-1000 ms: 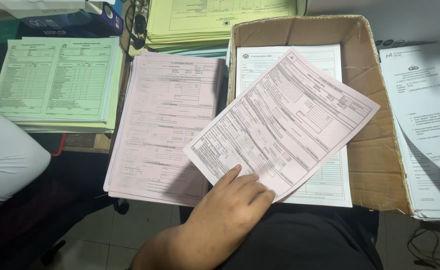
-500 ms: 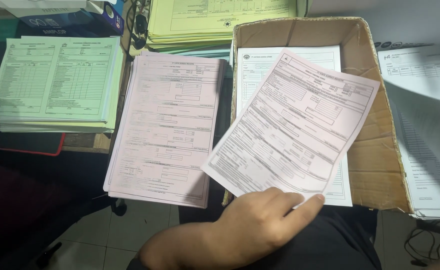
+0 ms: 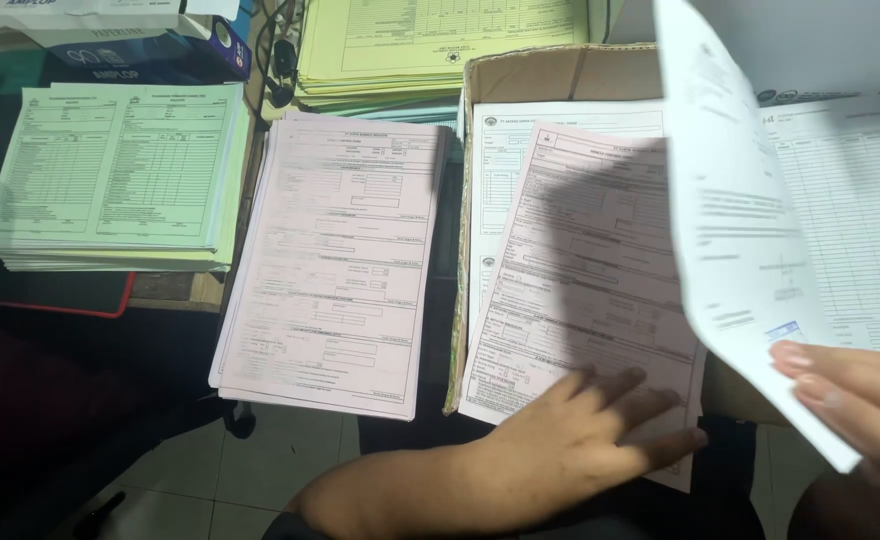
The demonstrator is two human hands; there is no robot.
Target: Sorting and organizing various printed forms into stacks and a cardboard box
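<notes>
Sorting of forms looks well underway. Pink sheet (image 3: 585,270) laid inside the cardboard box (image 3: 550,75), atop white forms there, flattened by left hand (image 3: 585,440) with fingers spread, gripping nothing. Right hand (image 3: 850,400), right of the box, pinching a lifted white sheet (image 3: 730,230). Left of the box: pink stack (image 3: 335,260), then green stack (image 3: 115,175). White sheet yet unplaced.
</notes>
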